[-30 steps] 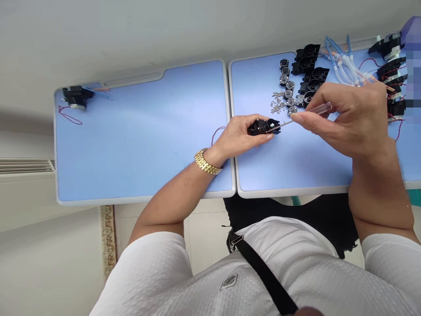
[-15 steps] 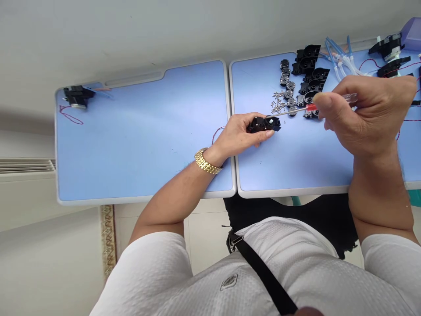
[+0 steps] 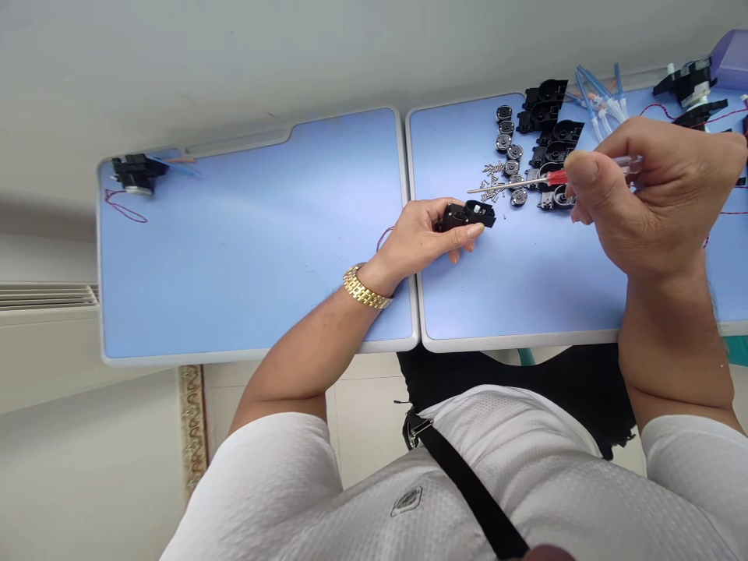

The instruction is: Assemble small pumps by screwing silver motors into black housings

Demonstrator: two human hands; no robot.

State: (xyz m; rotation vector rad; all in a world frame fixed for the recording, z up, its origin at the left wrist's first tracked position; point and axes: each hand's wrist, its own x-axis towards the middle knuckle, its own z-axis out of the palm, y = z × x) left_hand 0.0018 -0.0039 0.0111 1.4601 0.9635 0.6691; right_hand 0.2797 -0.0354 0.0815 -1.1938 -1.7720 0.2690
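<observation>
You have two blue tables (image 3: 245, 234) side by side, their edges just apart; on the left one, near the far corner, sits a black unit (image 3: 137, 171) with a loop of red wire (image 3: 124, 209) beside it; on the right table (image 3: 514, 296), a loose pile of screws (image 3: 491, 181) lies just beside a double row of round metal parts (image 3: 508, 144); black housings (image 3: 543, 95) sit beyond those; past them lie clear tubes (image 3: 599, 109); wired units (image 3: 683, 82) stand near a purple box (image 3: 730, 61); below you, a radiator (image 3: 47, 294) runs along the wall; pale floor tiles (image 3: 362, 436) meet a patterned strip (image 3: 192, 425).
</observation>
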